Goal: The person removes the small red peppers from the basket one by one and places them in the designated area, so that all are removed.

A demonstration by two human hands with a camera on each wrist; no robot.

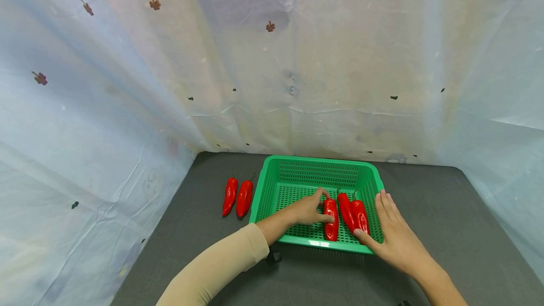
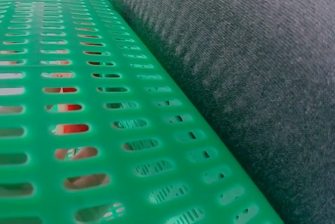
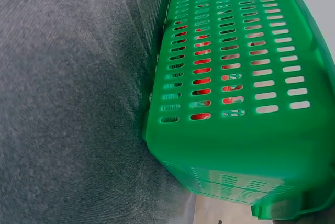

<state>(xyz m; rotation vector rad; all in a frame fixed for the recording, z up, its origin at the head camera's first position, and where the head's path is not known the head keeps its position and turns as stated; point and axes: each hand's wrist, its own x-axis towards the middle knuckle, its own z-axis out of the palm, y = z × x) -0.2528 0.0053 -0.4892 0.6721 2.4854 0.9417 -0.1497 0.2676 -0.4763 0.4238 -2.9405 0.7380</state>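
A green plastic basket (image 1: 323,160) with slotted walls holds several red peppers in the head view. My left hand (image 1: 307,209) reaches over the near rim and grips a red pepper (image 1: 331,230), its thumb across the pepper and its forefinger near the upper end. To the right, two more red peppers (image 1: 345,210) (image 1: 360,214) lie side by side on the basket floor. My right hand (image 1: 397,235) rests at the basket's right side, fingers straight along the rim, thumb over the near corner. Both wrist views show the basket's slotted wall (image 2: 78,103) (image 3: 225,67), with red behind it.
Two red peppers (image 1: 230,196) (image 1: 244,197) lie on the dark grey table (image 1: 204,240), left of the basket. A pale sheet (image 1: 331,74) with leaf prints hangs behind and at the sides. A small black object (image 1: 274,257) is under the left forearm.
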